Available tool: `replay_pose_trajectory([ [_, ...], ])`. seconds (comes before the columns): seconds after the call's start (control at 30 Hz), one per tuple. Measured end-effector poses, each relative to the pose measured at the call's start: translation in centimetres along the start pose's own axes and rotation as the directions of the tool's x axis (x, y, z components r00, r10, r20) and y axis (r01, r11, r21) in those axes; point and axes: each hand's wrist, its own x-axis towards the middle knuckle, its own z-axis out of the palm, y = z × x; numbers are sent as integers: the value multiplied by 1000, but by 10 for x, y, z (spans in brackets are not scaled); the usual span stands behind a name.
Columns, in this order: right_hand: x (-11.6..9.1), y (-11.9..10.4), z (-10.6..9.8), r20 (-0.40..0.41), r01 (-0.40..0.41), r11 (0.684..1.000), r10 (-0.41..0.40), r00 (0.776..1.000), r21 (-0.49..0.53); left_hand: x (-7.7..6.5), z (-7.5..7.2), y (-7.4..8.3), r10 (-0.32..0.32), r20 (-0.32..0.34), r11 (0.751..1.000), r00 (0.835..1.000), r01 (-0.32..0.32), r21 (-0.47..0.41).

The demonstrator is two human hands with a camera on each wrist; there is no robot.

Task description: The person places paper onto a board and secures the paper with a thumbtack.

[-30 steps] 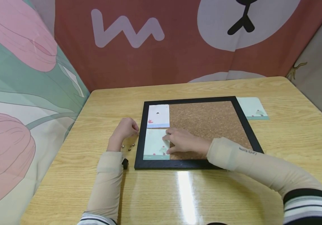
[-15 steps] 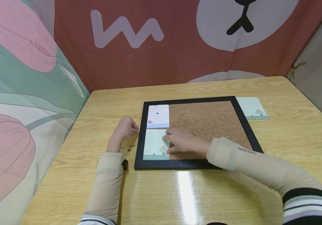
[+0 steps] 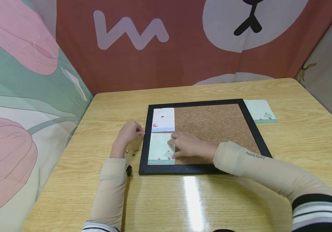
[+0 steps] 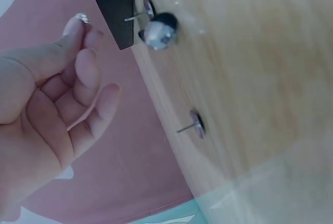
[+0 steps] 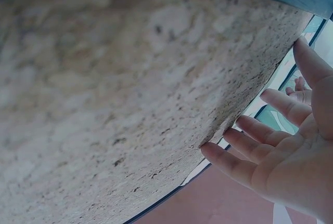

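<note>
My left hand (image 3: pixel 128 132) pinches a small shiny thumbtack (image 4: pixel 82 18) between thumb and fingertip, close to the left edge of the black-framed cork board (image 3: pixel 212 124). The fingers of my right hand (image 3: pixel 189 144) are spread, their tips resting along the right edge of a pale green card (image 3: pixel 157 148) in the board's lower left corner. Above that card lies a white card (image 3: pixel 167 124) with a single thumbtack (image 3: pixel 162 117) in it. Loose on the table beside the frame are several thumbtacks (image 4: pixel 197 124), some with their points sideways in the left wrist view.
Another pale green card (image 3: pixel 257 109) lies on the wooden table (image 3: pixel 166 206) against the board's right side. The black frame (image 3: pixel 180 169) forms a raised rim round the cork. Printed cloth (image 3: pixel 183 61) hangs behind the table and to its left.
My left hand has shifted slightly right, and the thumbtack at its fingertips now shows against the frame's left edge. My right hand stays where it was on the card.
</note>
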Motion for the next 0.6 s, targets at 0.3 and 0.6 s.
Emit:
replay_pose_trajectory([
  [0.3, -1, 0, 1, -15, 16, 1000, -16, 1000, -9, -2, -1, 19, -5, 52, 999, 999, 3, 34],
  [0.6, -1, 0, 0, -9, 11, 1000, -11, 1000, -7, 0, -2, 36, -31, 201, 999, 979, 38, -27],
])
